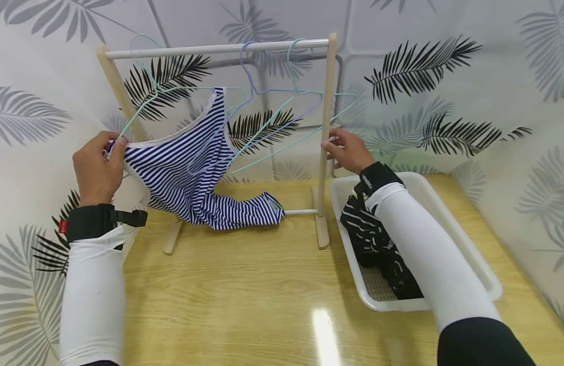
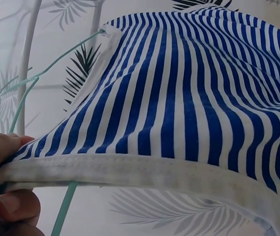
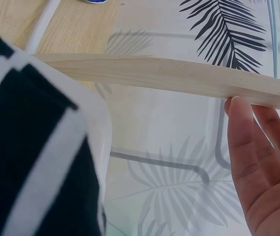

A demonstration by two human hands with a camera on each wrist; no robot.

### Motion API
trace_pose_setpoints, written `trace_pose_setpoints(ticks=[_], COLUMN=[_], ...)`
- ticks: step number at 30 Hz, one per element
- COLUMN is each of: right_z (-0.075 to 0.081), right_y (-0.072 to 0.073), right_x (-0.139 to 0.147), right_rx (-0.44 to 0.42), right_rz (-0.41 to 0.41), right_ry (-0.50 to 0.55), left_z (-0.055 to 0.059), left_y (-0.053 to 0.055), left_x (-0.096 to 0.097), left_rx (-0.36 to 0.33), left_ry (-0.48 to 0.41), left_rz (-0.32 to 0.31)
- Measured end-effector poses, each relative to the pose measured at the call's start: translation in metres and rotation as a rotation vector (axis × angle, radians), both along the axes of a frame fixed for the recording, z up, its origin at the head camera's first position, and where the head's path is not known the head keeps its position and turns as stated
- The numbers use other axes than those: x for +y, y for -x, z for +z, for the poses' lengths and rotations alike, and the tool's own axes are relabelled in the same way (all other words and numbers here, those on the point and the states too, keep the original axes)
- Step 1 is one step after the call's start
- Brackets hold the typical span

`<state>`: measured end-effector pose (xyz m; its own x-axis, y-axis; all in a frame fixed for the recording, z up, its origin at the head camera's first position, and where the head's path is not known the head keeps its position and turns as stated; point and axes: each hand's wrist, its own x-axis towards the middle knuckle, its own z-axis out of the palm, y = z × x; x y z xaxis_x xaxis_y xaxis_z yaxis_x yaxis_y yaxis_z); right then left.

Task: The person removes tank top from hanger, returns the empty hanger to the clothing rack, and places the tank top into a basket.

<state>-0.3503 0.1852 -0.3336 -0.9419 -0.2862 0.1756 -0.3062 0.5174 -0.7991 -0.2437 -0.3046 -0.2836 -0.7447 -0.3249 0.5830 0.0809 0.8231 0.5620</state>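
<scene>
A blue-and-white striped sleeveless top (image 1: pixel 183 157) hangs on the mint-green hanger (image 1: pixel 157 90) at the rack's left. My left hand (image 1: pixel 98 165) pinches one white-bound shoulder of the top around the hanger's lower end, tilting it to the left. The left wrist view shows the top's white binding (image 2: pixel 130 169) stretched between thumb and fingers. The garment's other shoulder sits on the hanger's far arm, and its lower part droops toward the table. With my right hand (image 1: pixel 350 150) I hold the right wooden post (image 1: pixel 328 122) of the rack, thumb and fingertips at its edge.
A purple hanger (image 1: pixel 251 91) and another mint-green hanger (image 1: pixel 294 91) hang from the rack's white bar (image 1: pixel 190 50). A white basket (image 1: pixel 370 300) stands right of the rack, beneath my right forearm, holding black-and-white patterned clothing (image 1: pixel 373 239). Leaf-print sheeting surrounds the wooden table (image 1: pixel 245 295).
</scene>
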Motion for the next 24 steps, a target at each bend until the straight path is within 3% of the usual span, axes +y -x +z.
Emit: trace_pose_setpoints(ticks=[4, 8, 15, 20, 24], right_z=[-0.002, -0.003, -0.004, -0.004, -0.003], right_y=[0.0, -0.001, -0.003, -0.004, -0.004], right_x=[-0.003, -0.004, -0.003, 0.0, -0.001], right_rx=[-0.009, -0.019, -0.042, -0.037, -0.044], right_rz=[0.003, -0.001, 0.007, -0.008, -0.004], right_ry=[0.001, -0.005, 0.02, 0.023, 0.023], left_z=[0.004, 0.008, 0.019, 0.028, 0.033], left_y=[-0.004, -0.009, -0.019, -0.028, -0.044], left_x=[-0.003, -0.005, -0.008, -0.01, -0.014], left_rx=[0.022, 0.101, 0.218, 0.244, 0.24], left_ry=[-0.033, -0.03, -0.02, -0.031, -0.038], left_rz=[0.044, 0.062, 0.049, 0.06, 0.102])
